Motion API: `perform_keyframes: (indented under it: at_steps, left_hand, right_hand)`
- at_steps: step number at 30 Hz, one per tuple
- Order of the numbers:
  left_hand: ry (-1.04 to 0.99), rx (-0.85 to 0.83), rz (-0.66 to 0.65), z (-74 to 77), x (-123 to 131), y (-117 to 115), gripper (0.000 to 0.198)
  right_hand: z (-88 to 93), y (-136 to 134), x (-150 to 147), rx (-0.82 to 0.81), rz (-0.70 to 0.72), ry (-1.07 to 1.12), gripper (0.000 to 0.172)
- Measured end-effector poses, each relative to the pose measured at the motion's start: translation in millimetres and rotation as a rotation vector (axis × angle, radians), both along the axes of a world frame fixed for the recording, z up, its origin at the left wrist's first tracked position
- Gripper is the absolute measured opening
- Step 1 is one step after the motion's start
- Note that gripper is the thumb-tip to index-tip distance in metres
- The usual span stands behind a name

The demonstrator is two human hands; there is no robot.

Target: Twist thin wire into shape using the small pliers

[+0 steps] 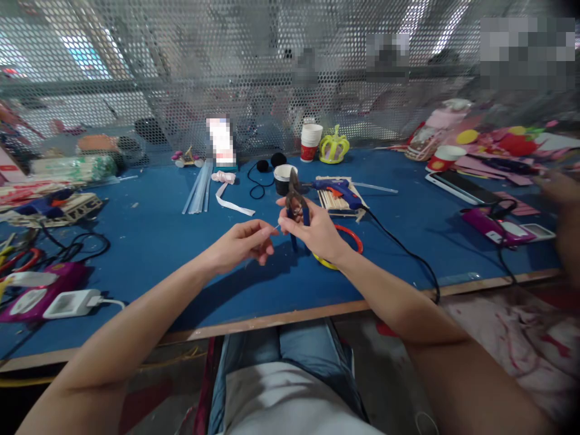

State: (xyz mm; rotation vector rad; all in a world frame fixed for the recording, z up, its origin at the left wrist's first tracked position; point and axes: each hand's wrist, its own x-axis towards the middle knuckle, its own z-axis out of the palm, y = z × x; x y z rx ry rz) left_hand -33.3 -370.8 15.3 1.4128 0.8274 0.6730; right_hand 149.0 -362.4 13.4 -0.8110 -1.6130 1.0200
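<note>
My left hand [242, 241] is above the blue table, thumb and forefinger pinched on one end of a thin pale strand [277, 227]. The strand runs across to the fingertips of my right hand [319, 232], which also holds a pair of pliers [293, 202]. Their dark jaws point up and away, and the dark blue handles hang below my fingers. Whether the strand is wire or thread, I cannot tell. Partly behind my right wrist lie a red ring [356, 234] and a yellow ring [324, 261]. A black cup with a white inside [285, 180] stands just beyond the pliers.
A blue glue gun [342, 192] rests on a wooden stick panel [330, 208]. Clear glue sticks [198, 188], white ribbon [233, 205], stacked paper cups [310, 145] and a yellow crown-shaped piece [334, 147] stand around. Purple power strips [496, 229] lie right and left. Another person's arm [564, 199] blurs at right.
</note>
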Motion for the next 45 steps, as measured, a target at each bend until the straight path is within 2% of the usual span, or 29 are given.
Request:
perform_keyframes:
  at_steps: [2, 6, 10, 13, 20, 33, 45]
  left_hand:
    - [-0.089, -0.073, 0.044, -1.0, 4, -1, 0.030]
    - [-0.151, 0.084, 0.239, -1.7, 2, 2, 0.023]
    - [-0.193, 0.171, 0.308, 0.6, -4, 7, 0.019]
    - [-0.163, 0.242, 0.328, 1.1, -6, 7, 0.018]
    - [-0.013, 0.457, 0.476, -2.1, -7, 9, 0.014]
    - [0.115, 0.577, 0.493, -3.2, -7, 6, 0.015]
    - [0.026, 0.536, 0.490, -2.6, -5, 8, 0.014]
  right_hand:
    - [1.9, -4, -2, -0.006, 0.026, -0.067, 0.031]
    - [1.9, -5, 0, 0.033, -0.019, -0.243, 0.035]
    - [-1.9, -2, 3, 0.094, -0.048, -0.440, 0.038]
    - [-3.1, -3, 1, 0.153, -0.062, -0.521, 0.039]
    - [-0.4, -4, -1, 0.234, -0.100, -0.594, 0.037]
    - [-2.4, -3, -1, 0.203, -0.086, -0.589, 0.035]
    - [-1.5, -5, -2, 0.231, -0.056, -0.577, 0.030]
